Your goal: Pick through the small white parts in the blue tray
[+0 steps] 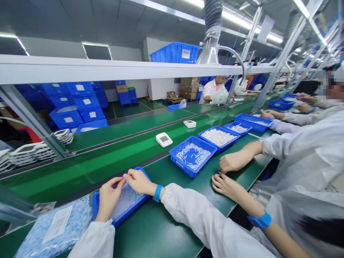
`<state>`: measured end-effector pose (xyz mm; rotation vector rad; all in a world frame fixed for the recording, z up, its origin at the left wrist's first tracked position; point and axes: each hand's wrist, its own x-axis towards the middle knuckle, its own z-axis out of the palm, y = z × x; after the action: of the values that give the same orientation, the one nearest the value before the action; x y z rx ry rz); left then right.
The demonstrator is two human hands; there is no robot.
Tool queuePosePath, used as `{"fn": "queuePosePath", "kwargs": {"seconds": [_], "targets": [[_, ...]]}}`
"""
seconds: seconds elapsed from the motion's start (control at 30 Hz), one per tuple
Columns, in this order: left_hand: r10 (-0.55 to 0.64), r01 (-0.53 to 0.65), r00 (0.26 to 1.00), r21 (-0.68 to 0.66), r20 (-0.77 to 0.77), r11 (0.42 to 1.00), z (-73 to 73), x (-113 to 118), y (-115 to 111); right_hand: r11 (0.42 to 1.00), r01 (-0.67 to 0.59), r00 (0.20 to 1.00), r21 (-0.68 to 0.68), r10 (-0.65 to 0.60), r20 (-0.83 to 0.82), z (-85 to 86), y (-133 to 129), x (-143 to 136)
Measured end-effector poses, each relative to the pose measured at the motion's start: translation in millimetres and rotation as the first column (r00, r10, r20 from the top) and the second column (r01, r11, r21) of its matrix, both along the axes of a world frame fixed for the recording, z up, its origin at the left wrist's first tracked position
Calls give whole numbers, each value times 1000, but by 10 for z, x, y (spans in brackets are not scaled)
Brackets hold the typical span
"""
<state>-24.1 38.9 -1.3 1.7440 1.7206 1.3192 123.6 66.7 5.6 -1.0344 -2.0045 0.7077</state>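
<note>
My left hand (109, 197) and my right hand (139, 182) meet fingertip to fingertip above a blue tray (131, 212) of small pale pieces. Both hands are pinched; whatever lies between the fingertips is too small to make out. A blue band circles my right wrist. To the left of the tray lies a clear plastic bag (76, 224) filled with light blue pieces, with a white label on it. Farther right stands another blue tray (192, 172) holding scattered small white parts.
White devices with screens (163, 139) sit on the green conveyor (129, 152). A co-worker's hands (233, 161) rest over the bench at right, beside more blue trays (219, 146). A metal post (34, 122) and stacked white frames (34, 152) stand left.
</note>
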Motion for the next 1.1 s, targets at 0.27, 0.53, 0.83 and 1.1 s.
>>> {"fn": "queuePosePath", "kwargs": {"seconds": [0.27,0.53,0.83,1.1], "targets": [[45,-46,990,1,-133,999,-16,-31,-9,996,-21,999,-85,17,-45,3,-5,20],[55,-65,976,-39,-210,997,-44,-74,17,996,2,1000,-94,-2,0,-25,7,11],[82,-104,960,-68,-268,992,-81,-114,34,996,-3,1000,-94,6,29,2,4,20],[74,-123,952,-147,-298,982,-106,-137,64,996,-10,999,-85,14,52,-8,22,27]]}}
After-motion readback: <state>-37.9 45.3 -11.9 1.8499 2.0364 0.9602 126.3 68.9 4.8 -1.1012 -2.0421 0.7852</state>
